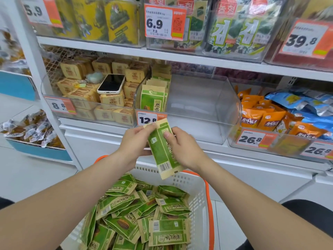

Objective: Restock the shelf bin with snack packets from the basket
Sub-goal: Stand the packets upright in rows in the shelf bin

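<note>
Green snack packet held in both hands in front of the clear shelf bin, centre of frame.
The left hand pinches the packet's upper edge with its fingers. The right hand grips the packet's right side, thumb across the face. The packet is tilted, barcode end down, above the basket. This white basket with orange trim holds a loose heap of matching packets at lower centre. The bin sits on a white shelf and carries one upright row of the same packets along its left wall (the price tag reads 12.8). A phone lies on tan packets in the left neighbouring bin, and orange packets fill the right one. Pale floor tiles show at lower left.
</note>
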`<state>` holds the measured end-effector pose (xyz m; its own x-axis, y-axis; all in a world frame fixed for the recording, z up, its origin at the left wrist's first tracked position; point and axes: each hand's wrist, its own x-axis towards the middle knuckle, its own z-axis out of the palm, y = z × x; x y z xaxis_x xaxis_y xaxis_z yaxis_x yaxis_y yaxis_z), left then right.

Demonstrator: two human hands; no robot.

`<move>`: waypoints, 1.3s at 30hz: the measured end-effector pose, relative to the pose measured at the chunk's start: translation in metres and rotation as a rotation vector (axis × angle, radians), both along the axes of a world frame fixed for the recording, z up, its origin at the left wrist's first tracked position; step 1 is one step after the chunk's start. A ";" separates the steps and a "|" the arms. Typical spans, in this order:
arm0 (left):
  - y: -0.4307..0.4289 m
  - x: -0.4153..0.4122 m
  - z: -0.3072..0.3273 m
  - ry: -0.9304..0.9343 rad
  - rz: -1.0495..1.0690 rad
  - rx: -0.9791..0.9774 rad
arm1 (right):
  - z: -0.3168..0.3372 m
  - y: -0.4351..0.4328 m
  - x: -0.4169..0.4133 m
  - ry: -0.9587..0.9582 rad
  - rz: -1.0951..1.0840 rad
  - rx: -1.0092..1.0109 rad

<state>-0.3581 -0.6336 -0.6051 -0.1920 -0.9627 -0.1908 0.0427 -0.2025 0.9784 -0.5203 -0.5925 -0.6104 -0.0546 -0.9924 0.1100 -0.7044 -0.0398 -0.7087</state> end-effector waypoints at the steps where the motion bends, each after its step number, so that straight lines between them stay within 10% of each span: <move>1: 0.002 -0.002 0.007 -0.025 -0.028 -0.054 | 0.004 0.001 0.003 0.008 -0.049 -0.083; 11: 0.000 -0.008 0.066 -0.247 0.070 -0.579 | 0.043 0.021 0.029 0.213 -0.103 -0.340; 19: -0.029 -0.009 0.077 -0.406 0.148 -0.604 | 0.077 -0.016 0.007 -0.457 -0.265 -0.255; 26: -0.035 -0.012 0.093 0.143 -0.058 -0.284 | 0.094 -0.026 0.010 -0.410 -0.152 -0.256; 39: -0.063 -0.013 0.102 -0.317 0.114 -0.698 | 0.104 -0.050 -0.002 -0.364 0.035 -0.338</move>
